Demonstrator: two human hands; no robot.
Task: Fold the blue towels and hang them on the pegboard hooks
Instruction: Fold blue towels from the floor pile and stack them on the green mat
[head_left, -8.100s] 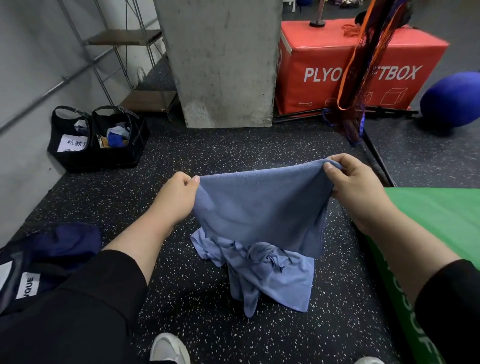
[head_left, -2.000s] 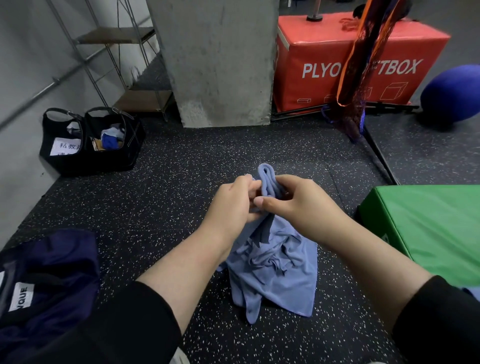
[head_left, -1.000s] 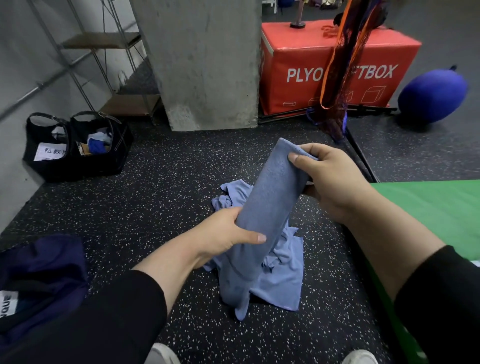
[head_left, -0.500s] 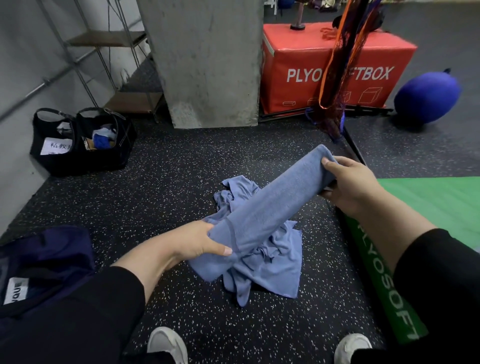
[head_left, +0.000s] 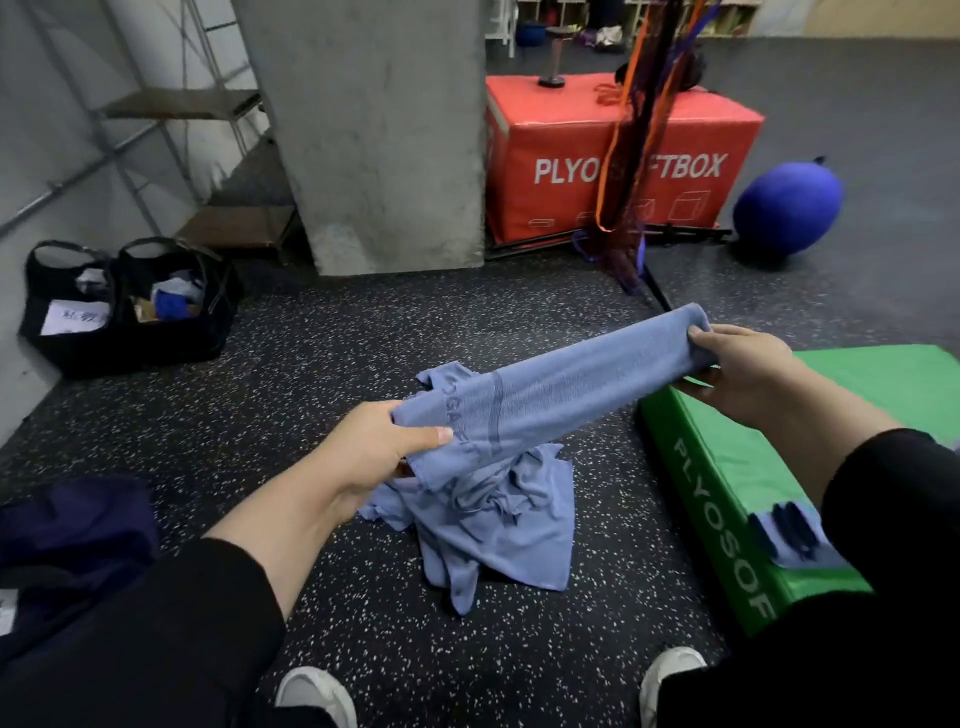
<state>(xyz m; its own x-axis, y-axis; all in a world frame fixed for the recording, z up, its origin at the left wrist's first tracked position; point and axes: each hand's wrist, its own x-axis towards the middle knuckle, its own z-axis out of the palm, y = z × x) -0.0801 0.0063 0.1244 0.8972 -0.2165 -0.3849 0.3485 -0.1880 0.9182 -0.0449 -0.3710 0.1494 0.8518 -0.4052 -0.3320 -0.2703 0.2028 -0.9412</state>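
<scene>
Currently: folded blue towel (head_left: 550, 395) is held in air as a long narrow band, stretched between both hands over the speckled rubber floor (head_left: 311, 364). Long axis runs approx 8 o'clock to 2 o'clock in head view: low/near end at L, high/far end at R.

L hand (head_left: 384, 447): fingers curled round the near end, thumb on top pinching the fabric; woven band w/ lettering sits just beside the thumb. R hand (head_left: 748, 369): fingers wrapped round the far end, towel edge bulging just past the knuckles. Both holding, neither slack. Band looks taut, no sag seen mid-span.

Directly below the span, touching the floor: heap of unfolded blue towels (head_left: 493, 514), crumpled, at about 6 o'clock from the band's middle. Green plyo box (head_left: 727, 467) lies at 3–4 o'clock, its near edge just under the R hand; one small folded blue cloth (head_left: 795, 535) rests on its top near the R sleeve.

Judgement: fold step in hand, lengthwise fold appears done; next likely a crosswise fold, i.e. bring the two ends together along the 8–2 axis. L end is nearer the body, so prob. R end travels toward L, or vice versa; cannot tell which.

Pegboard/hooks: not in view. Hanging not yet begun for this towel. Red plyo box (head_left: 618, 156) and concrete pillar (head_left: 374, 130) at 12 o'clock, well apart.
</scene>
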